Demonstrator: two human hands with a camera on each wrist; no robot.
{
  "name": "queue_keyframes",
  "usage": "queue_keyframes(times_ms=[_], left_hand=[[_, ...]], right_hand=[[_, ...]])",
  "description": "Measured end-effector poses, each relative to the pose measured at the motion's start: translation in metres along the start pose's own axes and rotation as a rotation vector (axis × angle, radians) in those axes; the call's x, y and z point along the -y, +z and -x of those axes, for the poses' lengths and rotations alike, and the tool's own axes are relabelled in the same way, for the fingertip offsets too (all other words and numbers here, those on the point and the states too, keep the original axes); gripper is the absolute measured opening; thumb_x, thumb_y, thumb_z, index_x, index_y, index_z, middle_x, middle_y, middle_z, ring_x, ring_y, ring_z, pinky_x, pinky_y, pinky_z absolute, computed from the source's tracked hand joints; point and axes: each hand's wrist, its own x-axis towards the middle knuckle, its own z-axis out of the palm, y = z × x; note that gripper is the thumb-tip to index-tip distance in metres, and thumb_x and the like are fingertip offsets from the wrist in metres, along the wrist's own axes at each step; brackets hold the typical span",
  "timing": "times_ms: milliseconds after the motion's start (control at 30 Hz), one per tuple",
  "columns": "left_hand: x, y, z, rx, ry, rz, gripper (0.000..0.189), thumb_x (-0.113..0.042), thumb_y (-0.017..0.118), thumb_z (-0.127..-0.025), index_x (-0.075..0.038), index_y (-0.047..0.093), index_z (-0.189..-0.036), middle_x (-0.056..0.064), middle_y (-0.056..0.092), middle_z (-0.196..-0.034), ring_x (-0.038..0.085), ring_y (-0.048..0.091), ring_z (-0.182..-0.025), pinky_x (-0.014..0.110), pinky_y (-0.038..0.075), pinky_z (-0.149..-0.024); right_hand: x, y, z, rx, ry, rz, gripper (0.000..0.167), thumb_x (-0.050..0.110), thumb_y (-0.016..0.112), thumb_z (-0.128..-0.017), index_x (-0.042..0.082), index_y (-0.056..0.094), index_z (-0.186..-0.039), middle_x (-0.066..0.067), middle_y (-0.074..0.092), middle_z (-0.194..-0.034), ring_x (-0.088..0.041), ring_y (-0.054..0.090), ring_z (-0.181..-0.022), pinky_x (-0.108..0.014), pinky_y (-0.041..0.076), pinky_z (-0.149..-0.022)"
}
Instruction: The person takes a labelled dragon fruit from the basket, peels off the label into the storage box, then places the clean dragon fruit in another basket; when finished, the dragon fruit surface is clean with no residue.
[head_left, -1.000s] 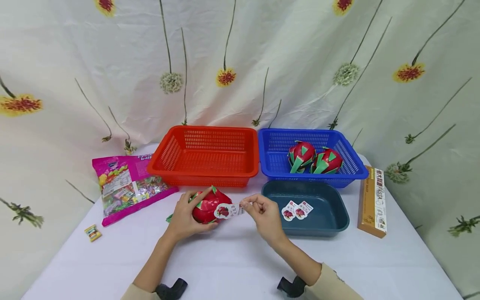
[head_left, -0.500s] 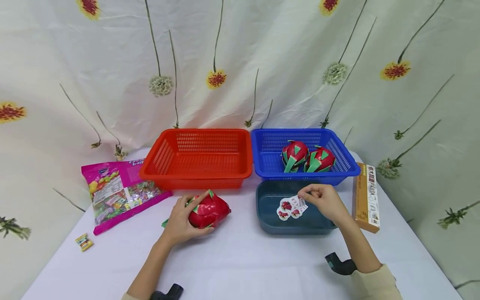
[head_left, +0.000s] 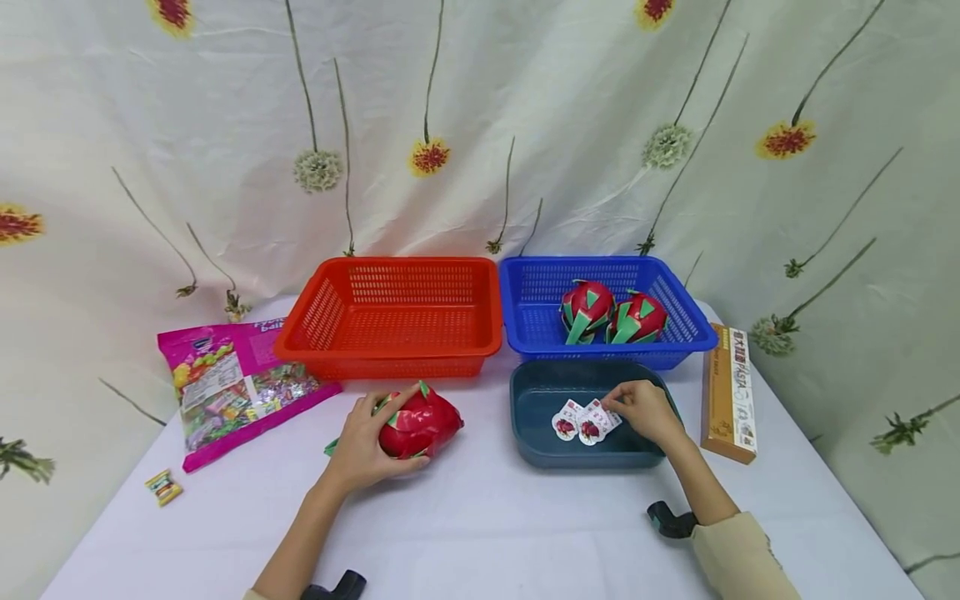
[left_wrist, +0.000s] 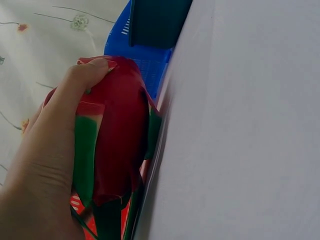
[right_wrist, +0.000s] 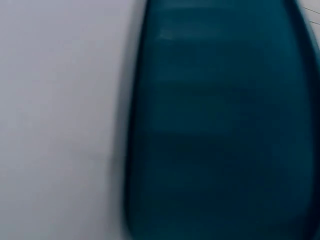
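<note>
In the head view my left hand [head_left: 363, 442] grips a red dragon fruit with green scales [head_left: 422, 423] resting on the white cloth. The left wrist view shows the thumb lying along the dragon fruit [left_wrist: 120, 120]. My right hand [head_left: 647, 410] is inside the dark teal tray [head_left: 536, 387], with its fingertips pinching the upper edge of a white label printed with a dragon fruit [head_left: 592, 427]. Beside and partly under it lies another such label [head_left: 565, 422]. The right wrist view is blurred and shows only the tray [right_wrist: 215, 110] and cloth, not the fingers.
A red basket [head_left: 405, 363] stands behind the held fruit. Right of it, a blue basket [head_left: 536, 333] holds two more dragon fruits [head_left: 637, 318]. A pink candy bag [head_left: 240, 387] and a small wrapped candy [head_left: 163, 487] lie left; a pasta box [head_left: 729, 396] lies right.
My right hand has carried the label from beside the held dragon fruit rightward into the tray and lowered it onto the other labels. My left hand keeps its grip on the fruit.
</note>
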Motion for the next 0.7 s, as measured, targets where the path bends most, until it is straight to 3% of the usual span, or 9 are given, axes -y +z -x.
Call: queue_keyframes(times_ms=[167, 600, 700], left_hand=[[-0.0001, -0.0007, 0.0004, 0.000, -0.004, -0.003, 0.094, -0.046, 0.085, -0.055, -0.035, 0.041, -0.138, 0.006, 0.044, -0.122, 0.024, 0.039, -0.114, 0.049, 0.048, -0.080], [-0.0015, -0.0003, 0.0001, 0.017, -0.022, -0.013, 0.095, -0.047, 0.084, -0.056, -0.036, 0.039, -0.139, 0.007, 0.044, -0.123, 0.025, 0.038, -0.114, 0.049, 0.049, -0.079], [-0.0010, -0.0002, 0.0006, 0.013, -0.024, -0.017, 0.096, -0.046, 0.085, -0.055, -0.037, 0.039, -0.139, 0.007, 0.044, -0.123, 0.024, 0.038, -0.114, 0.049, 0.049, -0.079]], right_hand=[[-0.0009, 0.0031, -0.0024, -0.041, 0.009, 0.047, 0.012, 0.014, 0.067, -0.085, 0.004, 0.071, -0.082, 0.003, 0.032, -0.048, -0.010, 0.029, -0.044, -0.022, 0.022, -0.040], [-0.0040, 0.0047, -0.0050, 0.018, 0.006, 0.178, 0.020, 0.019, 0.077, -0.075, 0.005, 0.073, -0.089, 0.001, 0.037, -0.053, -0.013, 0.032, -0.049, -0.025, 0.026, -0.045], [-0.0029, 0.0052, -0.0062, 0.032, 0.003, 0.213, 0.024, 0.022, 0.079, -0.072, 0.006, 0.073, -0.089, -0.005, 0.053, -0.060, -0.016, 0.043, -0.055, -0.029, 0.039, -0.049]])
